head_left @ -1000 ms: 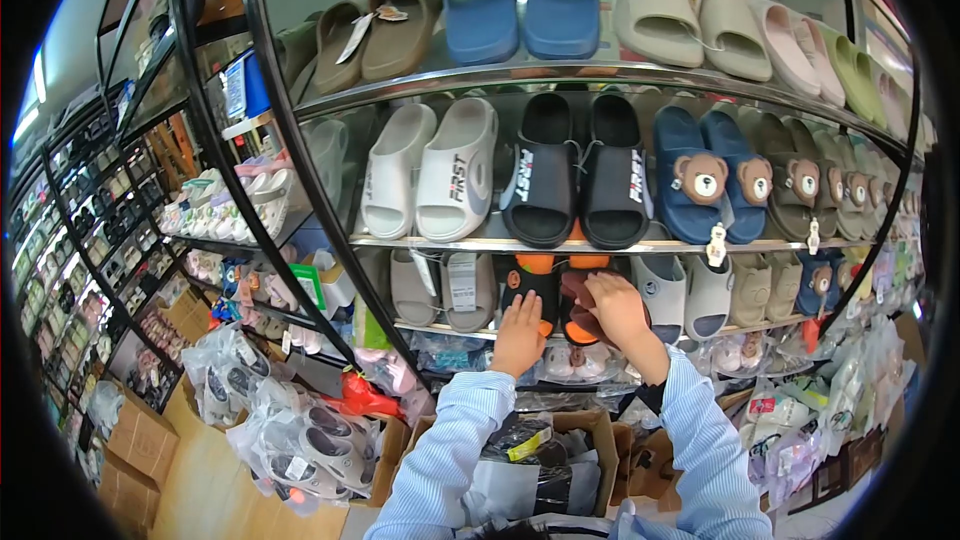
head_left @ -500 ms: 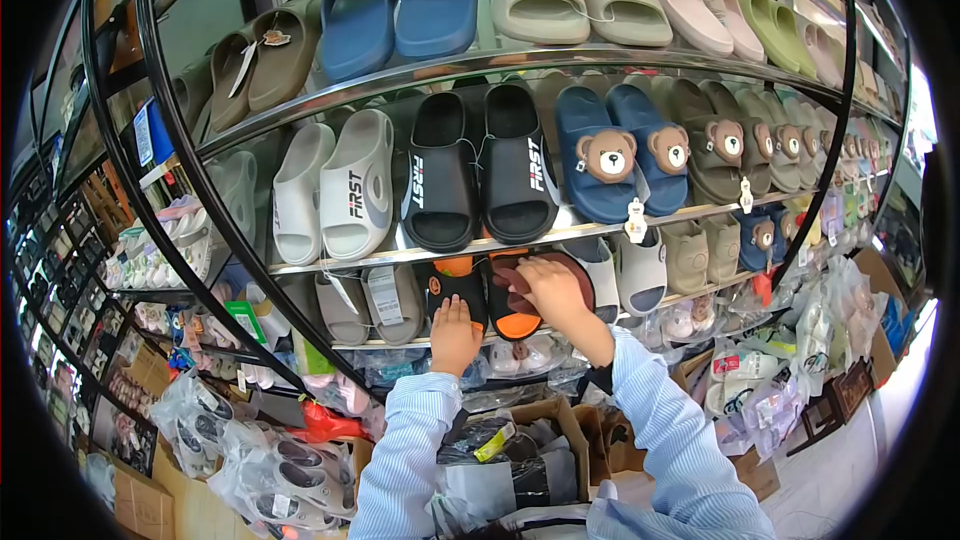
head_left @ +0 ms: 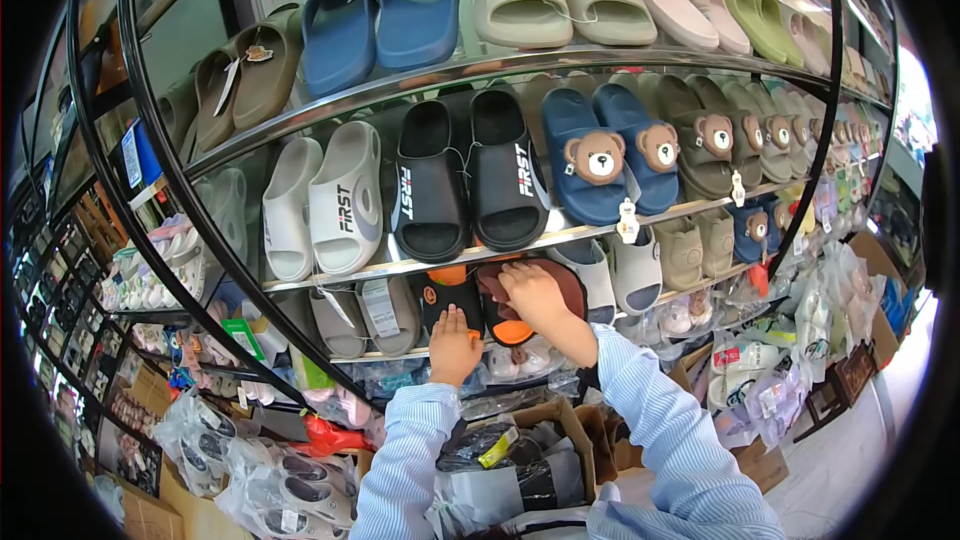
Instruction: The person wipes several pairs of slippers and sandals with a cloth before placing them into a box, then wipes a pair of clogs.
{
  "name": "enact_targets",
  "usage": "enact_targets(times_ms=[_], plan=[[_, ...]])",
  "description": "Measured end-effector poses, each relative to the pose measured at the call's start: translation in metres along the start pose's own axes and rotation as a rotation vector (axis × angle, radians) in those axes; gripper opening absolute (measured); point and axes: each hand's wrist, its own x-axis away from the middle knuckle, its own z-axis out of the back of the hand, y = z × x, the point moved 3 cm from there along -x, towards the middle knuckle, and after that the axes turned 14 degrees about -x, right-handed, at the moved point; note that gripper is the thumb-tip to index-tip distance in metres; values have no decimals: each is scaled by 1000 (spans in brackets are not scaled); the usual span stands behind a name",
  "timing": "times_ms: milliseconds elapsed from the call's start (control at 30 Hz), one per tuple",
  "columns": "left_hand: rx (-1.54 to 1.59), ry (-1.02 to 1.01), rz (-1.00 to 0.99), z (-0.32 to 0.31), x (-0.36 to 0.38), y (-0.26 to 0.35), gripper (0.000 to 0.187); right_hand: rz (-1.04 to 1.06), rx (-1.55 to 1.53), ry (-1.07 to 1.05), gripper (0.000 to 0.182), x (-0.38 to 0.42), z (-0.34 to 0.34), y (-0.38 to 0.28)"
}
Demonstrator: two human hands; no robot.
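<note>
On the lower shelf, my left hand (head_left: 456, 350) lies flat with its fingers stretched over a black slide slipper (head_left: 446, 298) with orange parts. Beside it, my right hand (head_left: 540, 292) presses a dark reddish-brown cloth (head_left: 566, 280) against the other slipper of the pair, whose orange toe end (head_left: 512, 331) shows below. The cloth covers much of that slipper, and my right fingertips partly sink into its folds. Grey slides (head_left: 388, 318) with a paper tag stand left of my left hand. A white slide (head_left: 590, 275) stands just right of the cloth.
Black slides (head_left: 432, 190) marked FIRST and blue bear slides (head_left: 600, 165) fill the middle shelf above my hands. A black metal post (head_left: 180, 180) curves along the left. Below stands an open carton (head_left: 572, 440) of bagged goods, with bagged shoes (head_left: 290, 480) at the left.
The cloth under my right hand has shifted slightly left and spread over more of the slipper. My left hand stays on its slipper. The view has tilted slightly.
</note>
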Motion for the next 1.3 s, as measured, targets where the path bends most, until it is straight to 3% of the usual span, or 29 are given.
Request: enact_targets(times_ms=[33,200,267,300,400,533,600,667,767,800,933,1000,1033,1100,1133,1200,1300], plan=[[1,0,-5,-1,0,0,61,-62,-30,-114,42,9,-15,6],[17,9,-28,1,-1,-5,66,-39,-62,-201,35,44,-48,6],[35,18,-22,1,0,-5,66,-228,-166,-445,33,39,-42,1],[47,28,-22,2,0,-5,66,-166,-209,-246,36,35,-35,4],[52,41,-16,4,0,-3,66,-89,-195,5,45,7,-5,0],[39,23,-21,5,-1,-3,68,-34,-66,108,42,1,-6,-1],[90,-2,-3,5,0,-4,71,-151,-69,-86,41,17,-32,6],[95,-20,-5,9,0,-5,72,-188,-107,-70,35,34,-47,3],[102,-34,-7,8,-2,-6,74,-469,-134,-565,28,36,-44,-10],[102,-36,-15,7,0,-6,74,-467,-138,-568,28,32,-36,-12],[96,-50,-22,11,-1,-6,72,-399,-212,-148,30,16,-6,0],[66,-59,-23,12,-1,-4,73,-94,-189,142,32,15,0,4],[58,-66,-23,14,-1,-3,72,-101,-186,139,32,22,1,5],[73,-62,-29,12,-1,-5,71,-311,-244,-370,34,37,-5,5],[85,-51,-33,11,-2,-7,71,-313,-238,-373,34,39,4,2],[126,-18,-37,15,0,-11,64,-510,-421,-426,34,48,22,2],[169,60,-58,36,-4,-6,49,-525,-417,-293,34,54,64,13]])
